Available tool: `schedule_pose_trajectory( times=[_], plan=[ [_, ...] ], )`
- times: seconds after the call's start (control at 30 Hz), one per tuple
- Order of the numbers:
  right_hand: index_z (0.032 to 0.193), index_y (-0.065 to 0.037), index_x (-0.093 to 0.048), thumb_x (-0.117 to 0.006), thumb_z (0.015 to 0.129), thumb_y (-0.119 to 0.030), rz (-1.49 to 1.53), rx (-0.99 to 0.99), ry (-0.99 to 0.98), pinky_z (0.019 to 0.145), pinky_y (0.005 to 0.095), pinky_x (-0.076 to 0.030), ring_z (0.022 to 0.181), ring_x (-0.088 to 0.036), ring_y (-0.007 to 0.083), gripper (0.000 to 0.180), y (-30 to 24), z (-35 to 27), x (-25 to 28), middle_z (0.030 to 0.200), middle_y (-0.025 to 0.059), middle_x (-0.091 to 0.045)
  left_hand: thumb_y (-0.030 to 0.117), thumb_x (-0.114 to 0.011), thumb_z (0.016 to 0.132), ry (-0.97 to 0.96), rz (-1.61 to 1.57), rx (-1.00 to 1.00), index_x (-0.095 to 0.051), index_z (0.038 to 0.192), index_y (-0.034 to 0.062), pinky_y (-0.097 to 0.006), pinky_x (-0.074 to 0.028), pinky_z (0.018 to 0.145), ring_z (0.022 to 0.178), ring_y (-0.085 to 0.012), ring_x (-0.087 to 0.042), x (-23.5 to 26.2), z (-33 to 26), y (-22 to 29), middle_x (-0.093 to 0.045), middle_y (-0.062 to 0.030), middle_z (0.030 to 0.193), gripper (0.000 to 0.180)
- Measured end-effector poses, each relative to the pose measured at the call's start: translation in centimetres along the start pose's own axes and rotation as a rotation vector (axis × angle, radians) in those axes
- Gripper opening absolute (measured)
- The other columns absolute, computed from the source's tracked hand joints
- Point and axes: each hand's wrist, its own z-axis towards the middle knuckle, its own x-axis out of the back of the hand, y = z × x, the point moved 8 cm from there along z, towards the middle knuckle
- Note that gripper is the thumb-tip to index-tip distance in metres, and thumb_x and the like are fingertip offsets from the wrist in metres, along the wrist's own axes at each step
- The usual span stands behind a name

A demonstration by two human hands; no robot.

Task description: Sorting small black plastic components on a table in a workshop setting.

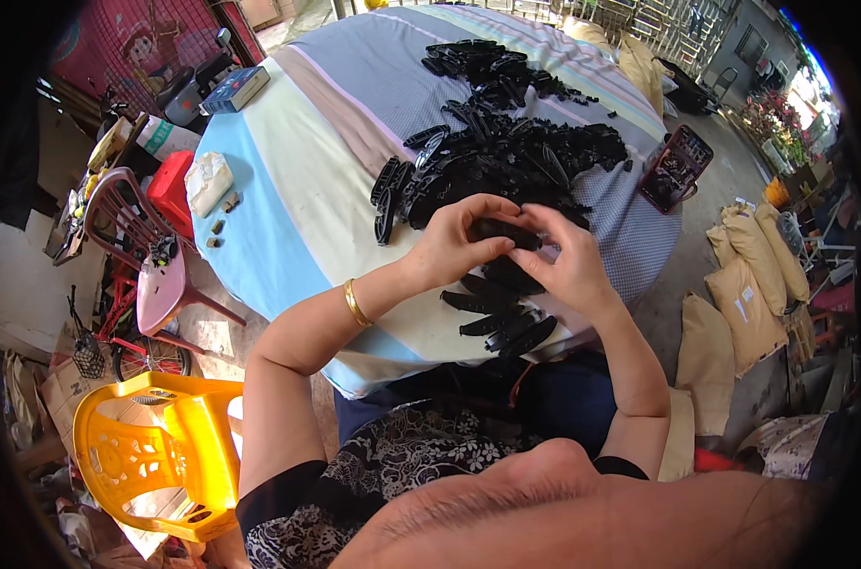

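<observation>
Black and elongated, a plastic-looking piece (pixel 506 232) is being gripped by the left hand (pixel 452 243) and right hand (pixel 574 266) above the round, cloth-covered table (pixel 293 190); rightward, bulging tan sacks (pixel 748 305) are hiding their contents.

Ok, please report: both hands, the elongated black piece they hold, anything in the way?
Left hand, right hand: both gripping the elongated black piece. Piece partly hidden by fingers. Nearest clutter: heaped shiny black pieces beyond, loose curved black pieces toward the body.
</observation>
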Motion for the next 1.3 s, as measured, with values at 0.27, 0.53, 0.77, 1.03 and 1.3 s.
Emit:
schedule_pose_trajectory(
  times=[0.27, 0.53, 0.77, 1.03, 1.3],
  plan=[
    [0.101, 0.001, -0.064, -0.075, 0.072, -0.019, 0.162, -0.278, -0.31, 0.06, 0.0273, -0.049, 0.064, -0.063, 0.0163, 0.037, 3.2, -1.0, -2.1, 0.08, 0.013, -0.066, -0.001, -0.064, 0.08, -0.026, 0.408, -0.191, -0.055, 0.112, -0.0004, -0.026, -0.05, 0.078, 0.094, -0.0122, -0.06, -1.0, -0.6, 1.6, -0.063, -0.0085, 0.104, 0.034],
    [0.103, -0.003, -0.063, -0.071, 0.073, -0.017, -0.197, -0.105, -0.096, 0.074, 0.0329, -0.049, 0.084, -0.062, 0.0237, 0.034, 9.0, 0.6, 3.0, 0.094, 0.0102, -0.063, 0.01, -0.063, 0.08, -0.138, 0.64, -0.186, -0.06, 0.107, 0.0012, -0.036, -0.049, 0.081, 0.096, -0.0327, -0.06, -1.3, 0.4, -0.7, -0.063, -0.0149, 0.102, 0.028],
    [0.094, -0.002, -0.064, -0.069, 0.073, -0.01, -0.408, -0.148, -0.194, 0.067, 0.0314, -0.049, 0.076, -0.061, 0.023, 0.023, 10.1, -0.3, 2.0, 0.085, 0.0103, -0.063, 0.023, -0.063, 0.084, -0.159, 0.76, -0.219, -0.065, 0.098, 0.0015, -0.034, -0.047, 0.08, 0.094, -0.0288, -0.057, -1.5, 0.0, -1.7, -0.063, -0.0136, 0.095, 0.026],
    [0.09, -0.005, -0.063, -0.072, 0.069, -0.008, -0.211, 0.237, -0.017, 0.067, 0.0334, -0.049, 0.077, -0.059, 0.026, 0.023, -0.4, -0.3, 0.4, 0.084, 0.0084, -0.063, 0.022, -0.064, 0.086, 0.063, 0.032, 0.259, -0.056, 0.114, 0.0009, -0.027, -0.05, 0.072, 0.079, -0.0121, -0.06, 0.3, 0.3, -3.1, -0.063, -0.0038, 0.091, 0.036],
    [0.098, -0.004, -0.064, -0.065, 0.077, -0.012, -0.38, -0.014, 0.064, 0.073, 0.0366, -0.049, 0.083, -0.06, 0.0308, 0.023, 10.1, 0.8, 3.2, 0.093, 0.0108, -0.063, -0.003, -0.065, 0.079, 0.164, -0.479, 0.242, -0.054, 0.105, -0.0003, -0.026, -0.052, 0.079, 0.084, -0.0147, -0.063, 1.3, 0.5, -4.6, -0.062, -0.0099, 0.103, 0.028]
  ],
)
